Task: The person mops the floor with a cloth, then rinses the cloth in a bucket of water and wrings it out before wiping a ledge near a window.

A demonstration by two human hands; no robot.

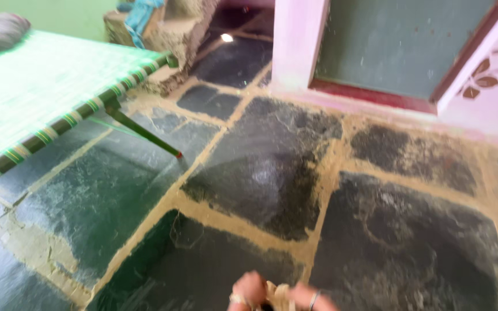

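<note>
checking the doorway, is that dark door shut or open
Shut: the dark door fills its red-edged frame, and no gap shows.

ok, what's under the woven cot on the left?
Under the woven cot: dark stone floor slabs with sandy joints, and one slanted green leg standing on them. The floor further back is covered by the cot's webbing, so anything there is hidden.

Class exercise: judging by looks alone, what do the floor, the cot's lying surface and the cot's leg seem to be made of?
Floor: probably dark natural stone slabs, matte and rough, with sandy, earth-like joints.
Cot's lying surface: tightly woven green-and-white strapping, perhaps plastic or fabric; the blur leaves it open.
Cot's leg: thin, straight and dark green, likely painted metal.
</note>
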